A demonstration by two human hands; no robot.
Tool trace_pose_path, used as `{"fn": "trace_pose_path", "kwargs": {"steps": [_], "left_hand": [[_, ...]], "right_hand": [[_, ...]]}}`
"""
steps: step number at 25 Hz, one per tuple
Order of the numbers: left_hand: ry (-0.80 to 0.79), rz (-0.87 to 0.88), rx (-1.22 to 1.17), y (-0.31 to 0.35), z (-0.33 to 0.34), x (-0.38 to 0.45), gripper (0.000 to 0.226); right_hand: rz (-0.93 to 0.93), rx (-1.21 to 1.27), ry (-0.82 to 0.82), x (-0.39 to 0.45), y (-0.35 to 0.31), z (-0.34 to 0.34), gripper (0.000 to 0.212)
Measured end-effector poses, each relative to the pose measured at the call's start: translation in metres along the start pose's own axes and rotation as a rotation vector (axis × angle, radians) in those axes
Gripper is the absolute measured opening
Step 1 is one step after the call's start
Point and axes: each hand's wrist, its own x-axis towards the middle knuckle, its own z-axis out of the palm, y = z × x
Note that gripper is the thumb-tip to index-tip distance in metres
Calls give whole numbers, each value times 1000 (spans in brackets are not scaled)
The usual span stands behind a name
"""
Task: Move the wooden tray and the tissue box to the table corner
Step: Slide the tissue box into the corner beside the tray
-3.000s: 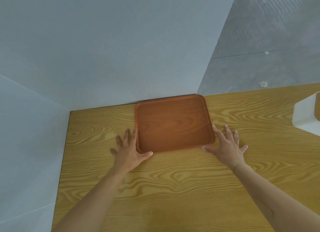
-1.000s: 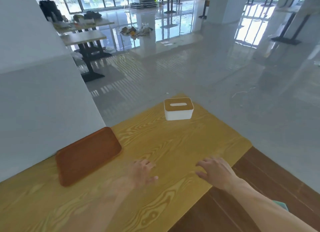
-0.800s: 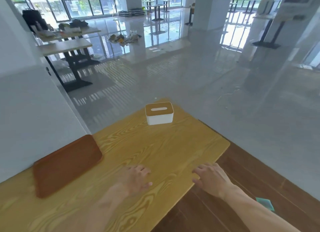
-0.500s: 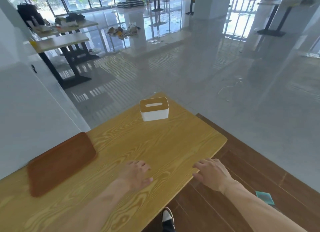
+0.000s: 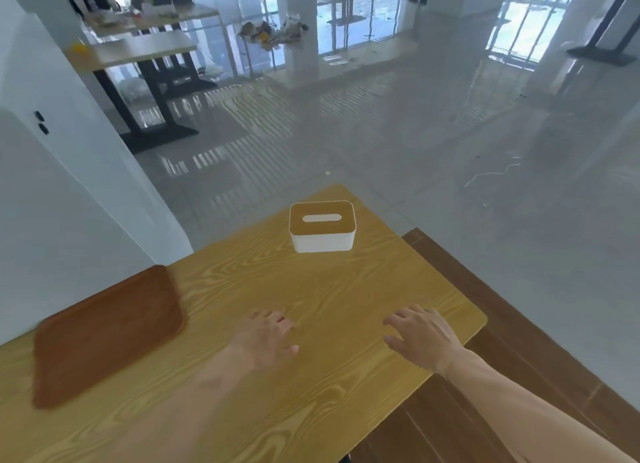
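Note:
The white tissue box [image 5: 322, 232] with a wooden lid stands near the far end of the light wooden table [image 5: 346, 289]. The reddish-brown wooden tray [image 5: 104, 334] lies flat at the left, against the white wall. My left hand [image 5: 266, 338] hovers over the table's middle, blurred, fingers apart and empty. My right hand [image 5: 419, 338] is over the table near its right edge, also open and empty. Both hands are well short of the tissue box and apart from the tray.
A white wall [image 5: 52, 203] borders the table on the left. Brown wooden flooring [image 5: 519, 376] lies to the right of the table, then shiny grey floor. Other tables [image 5: 138, 47] with clutter stand far back.
Both hands let go of the tray, which stays by the wall. My view swung right toward the tissue box, and both hands have moved forward over the table.

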Motion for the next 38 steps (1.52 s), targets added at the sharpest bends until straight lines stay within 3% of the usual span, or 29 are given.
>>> {"fn": "trace_pose_path", "kwargs": {"steps": [7,15,20,23,26,32,38], "left_hand": [[-4,-39,-21,-58,-45,84,66],[122,-7,-64,-95,-118,195,85],[-82,-29,-9,-100,-135,248,118],[-145,15,28,-99,-134,267,128],[-107,46,21,-93,-127,276,132],[-31,10,5,-83,-124,266,126],[-65,-91,-58,-42,-100,223,127]], "right_hand": [[24,39,-10,111,25,-33,52],[-71,7,6,249,47,-64,84],[-104,-22,-122,312,52,-66,117],[-128,-24,-198,329,56,-62,127],[-148,-44,-187,332,58,-51,132],[-205,-26,-56,329,57,-47,124],[-279,-86,-91,291,59,-49,124]]}}
